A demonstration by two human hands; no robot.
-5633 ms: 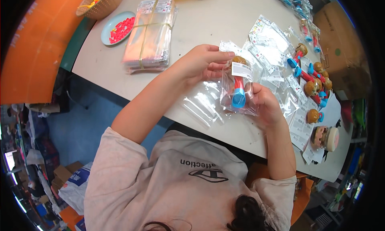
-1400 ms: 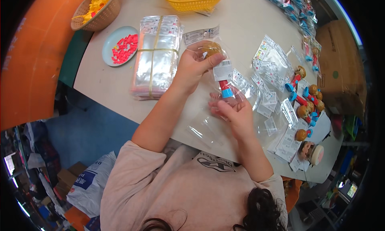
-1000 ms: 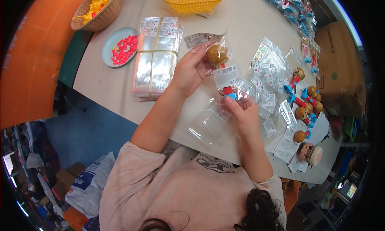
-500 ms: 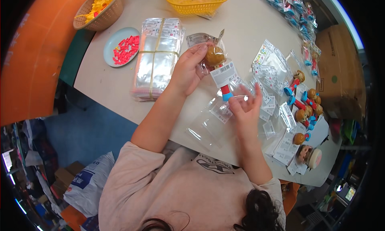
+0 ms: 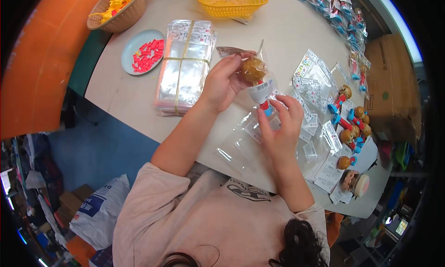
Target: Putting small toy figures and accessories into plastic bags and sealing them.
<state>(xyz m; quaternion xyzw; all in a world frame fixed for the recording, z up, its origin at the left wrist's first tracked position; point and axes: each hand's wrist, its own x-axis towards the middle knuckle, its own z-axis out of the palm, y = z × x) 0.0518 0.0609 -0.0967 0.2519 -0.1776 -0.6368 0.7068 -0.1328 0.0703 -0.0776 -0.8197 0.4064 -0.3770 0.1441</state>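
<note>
A small round-headed toy [image 5: 253, 69] with a golden-brown head, red stem and blue foot is in a clear plastic bag, its head end up and away from me. My left hand [image 5: 227, 81] grips the bag and toy by the head. A white barcode label [image 5: 260, 91] wraps around the stem. My right hand [image 5: 282, 125] is at the lower end, thumb and forefinger on either side of the blue foot. Under the hands lie clear bags [image 5: 238, 144] with printed white labels.
A banded stack of clear bags [image 5: 183, 77] lies left, beside a plate of small red pieces [image 5: 143, 51]. Baskets [image 5: 229, 3] stand at the back. At right are loose toys [image 5: 345, 136], a jar [image 5: 360, 184], bagged toys [image 5: 345, 12] and a cardboard box [image 5: 394, 81].
My right hand has moved up and left onto the toy's blue foot. The bagged toy has shifted slightly right, and its label now curves around the stem.
</note>
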